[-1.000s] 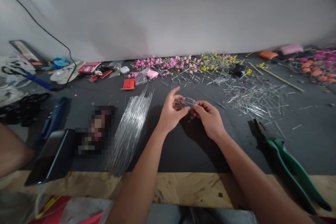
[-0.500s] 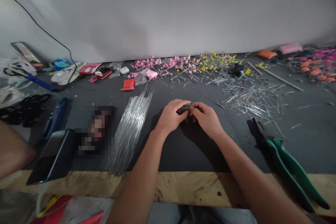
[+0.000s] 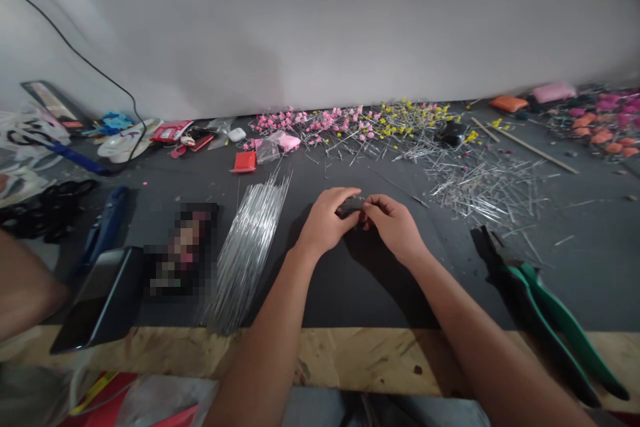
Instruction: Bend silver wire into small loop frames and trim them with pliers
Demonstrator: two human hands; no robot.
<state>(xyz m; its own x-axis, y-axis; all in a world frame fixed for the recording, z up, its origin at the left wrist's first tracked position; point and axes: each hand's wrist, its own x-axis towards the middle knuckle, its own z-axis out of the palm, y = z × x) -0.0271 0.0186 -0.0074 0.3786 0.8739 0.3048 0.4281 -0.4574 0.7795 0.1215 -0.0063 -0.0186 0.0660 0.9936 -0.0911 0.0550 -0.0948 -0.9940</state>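
Over the dark table mat, my left hand and my right hand meet at their fingertips. The left index finger and thumb curve around a small dark gap, where what they hold is too dark to make out. My right thumb and forefinger are pinched together right beside the left fingertips, and whatever they grip is hidden. To the left of my hands lies a bundle of straight silvery wires. Pliers with green and black handles lie to the right of my right forearm.
Along the wall lie wires with pink tips and yellow tips. Loose short wires are scattered at right, near a wooden stick. A red packet, a blue tool and a phone-like device sit at left.
My fingers have shifted slightly against each other. A dark lump seen between the left fingers earlier shows less now. The things on the table have stayed put.
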